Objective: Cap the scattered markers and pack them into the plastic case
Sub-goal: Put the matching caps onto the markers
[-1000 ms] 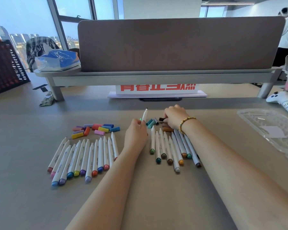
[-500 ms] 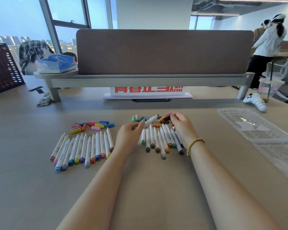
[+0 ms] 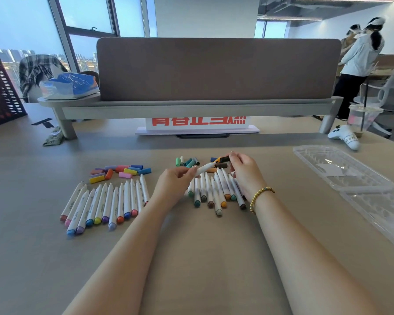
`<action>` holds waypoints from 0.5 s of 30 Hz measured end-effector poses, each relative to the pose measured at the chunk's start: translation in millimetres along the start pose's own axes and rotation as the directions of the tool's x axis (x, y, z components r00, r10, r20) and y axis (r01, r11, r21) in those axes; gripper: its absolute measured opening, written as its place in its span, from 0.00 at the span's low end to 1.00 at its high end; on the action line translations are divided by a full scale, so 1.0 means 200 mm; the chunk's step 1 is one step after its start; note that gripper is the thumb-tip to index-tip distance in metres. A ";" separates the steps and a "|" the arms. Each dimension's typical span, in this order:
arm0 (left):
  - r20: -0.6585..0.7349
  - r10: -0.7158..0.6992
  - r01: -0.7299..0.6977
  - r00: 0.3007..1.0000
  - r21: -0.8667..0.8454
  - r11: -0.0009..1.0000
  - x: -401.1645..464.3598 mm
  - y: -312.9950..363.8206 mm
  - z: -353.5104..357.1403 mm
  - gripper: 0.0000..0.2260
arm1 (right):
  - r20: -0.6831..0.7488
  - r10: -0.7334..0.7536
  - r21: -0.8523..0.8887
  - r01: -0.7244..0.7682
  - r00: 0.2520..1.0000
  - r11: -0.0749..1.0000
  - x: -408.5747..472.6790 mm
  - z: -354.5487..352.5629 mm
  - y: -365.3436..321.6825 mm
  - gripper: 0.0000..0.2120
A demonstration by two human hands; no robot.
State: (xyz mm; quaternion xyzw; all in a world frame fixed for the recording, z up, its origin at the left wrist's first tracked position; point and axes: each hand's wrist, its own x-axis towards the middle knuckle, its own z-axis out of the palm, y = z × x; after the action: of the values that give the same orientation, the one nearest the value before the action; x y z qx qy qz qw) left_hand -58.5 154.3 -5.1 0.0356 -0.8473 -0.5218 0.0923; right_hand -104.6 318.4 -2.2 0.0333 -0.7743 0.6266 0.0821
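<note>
My left hand (image 3: 173, 183) grips a white marker (image 3: 204, 168) that points right and slightly up. My right hand (image 3: 245, 170) pinches a dark cap (image 3: 224, 158) just past the marker's tip. A row of uncapped white markers (image 3: 105, 203) lies at the left, with loose bright caps (image 3: 121, 171) behind it. A second bunch of markers (image 3: 216, 192) lies under my hands, with teal and green caps (image 3: 187, 161) behind. The clear plastic case (image 3: 341, 167) lies open at the right.
A desk divider on a grey shelf (image 3: 191, 106) runs across the back, with a tissue pack (image 3: 69, 86) at its left end. A white game controller (image 3: 346, 136) and a plastic cup (image 3: 363, 118) stand at the back right. People stand beyond.
My left hand tilted the marker from upright to pointing right. My right hand picked a dark cap from the pile and brought it to the marker's tip.
</note>
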 end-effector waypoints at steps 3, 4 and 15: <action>-0.020 0.009 -0.009 1.000 -0.003 1.000 0.00 0.00 -0.01 0.10 | -0.035 0.005 0.049 -0.003 0.999 0.999 0.01 0.01 -0.01 0.11; -0.029 0.009 -0.009 1.000 -0.009 1.000 0.00 0.00 -0.01 0.10 | -0.028 0.019 0.112 -0.016 0.999 0.994 0.00 0.02 -0.01 0.10; 0.070 -0.095 0.103 0.993 -0.129 0.986 0.01 0.00 -0.03 0.09 | 0.034 -0.069 -0.079 0.071 0.997 0.994 -0.01 -0.02 -0.04 0.13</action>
State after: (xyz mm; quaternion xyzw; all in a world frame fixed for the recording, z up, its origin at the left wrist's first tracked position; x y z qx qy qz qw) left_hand -59.2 148.5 -1.0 0.0548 -0.8105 -0.5817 0.0414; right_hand -101.4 319.7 5.2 0.0669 -0.7984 0.5911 0.0932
